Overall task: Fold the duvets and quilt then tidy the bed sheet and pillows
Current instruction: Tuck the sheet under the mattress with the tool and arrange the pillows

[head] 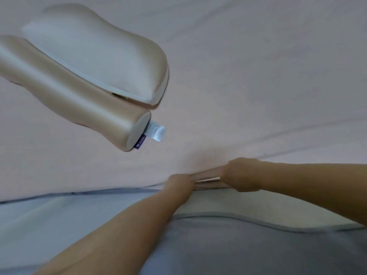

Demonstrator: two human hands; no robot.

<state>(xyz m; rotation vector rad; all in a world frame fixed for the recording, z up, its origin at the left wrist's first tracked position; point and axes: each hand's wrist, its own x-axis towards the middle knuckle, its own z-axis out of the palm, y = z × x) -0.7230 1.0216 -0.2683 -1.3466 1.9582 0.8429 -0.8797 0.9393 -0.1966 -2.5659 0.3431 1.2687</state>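
A pale pink bed sheet [248, 76] covers the whole bed. At its near edge my left hand [178, 184] and my right hand [243, 174] sit close together, both gripping a bunched fold of the sheet's edge [208, 178]; the fingertips are hidden in the fabric. At the upper left lie two contoured pillows, touching each other: a beige one [65, 96] with a label tag at its end, and a white one [95, 56] behind it.
Below the sheet's edge runs the grey side of the mattress [49, 225] with a dark piping line. A cream strip with grey trim [248, 207] and grey fabric [248, 251] lie nearest to me.
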